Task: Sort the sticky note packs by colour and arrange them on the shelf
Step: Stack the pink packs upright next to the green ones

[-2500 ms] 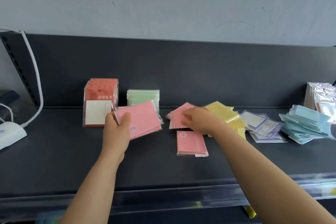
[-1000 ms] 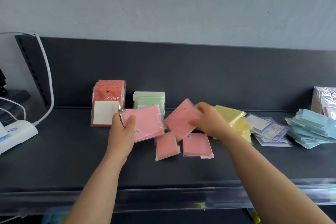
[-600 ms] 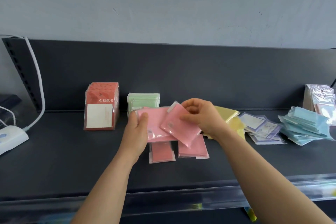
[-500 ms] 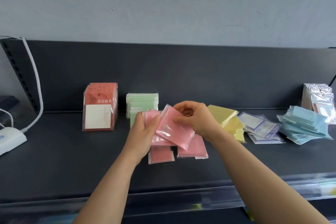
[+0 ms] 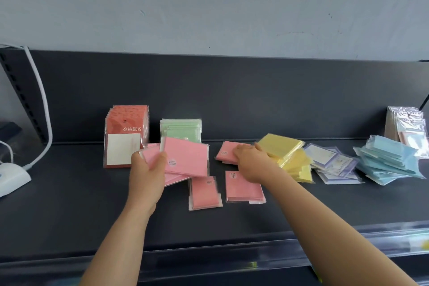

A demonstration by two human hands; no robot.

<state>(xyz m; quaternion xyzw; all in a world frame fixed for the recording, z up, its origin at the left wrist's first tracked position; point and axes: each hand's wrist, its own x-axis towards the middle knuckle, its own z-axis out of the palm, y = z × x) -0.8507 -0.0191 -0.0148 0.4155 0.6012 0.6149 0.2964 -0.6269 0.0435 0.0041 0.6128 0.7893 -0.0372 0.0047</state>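
Note:
My left hand grips a stack of pink sticky note packs above the dark shelf. My right hand lies on another pink pack near the back, fingers curled over its edge. Two more pink packs lie flat in front: one under the held stack's corner, one partly under my right wrist. Green packs stand against the back panel. Yellow packs, purple-edged packs and blue packs lie in piles to the right.
Red-orange carded packs stand at the back left. A white device with a white cable sits at the far left. Shiny clear packs lean at the far right. A clear price rail runs along the shelf's front edge.
My right hand passed a pink pack onto the stack in my left hand, then reached back right to a pink pack on the shelf. The left hand drew the stack slightly left.

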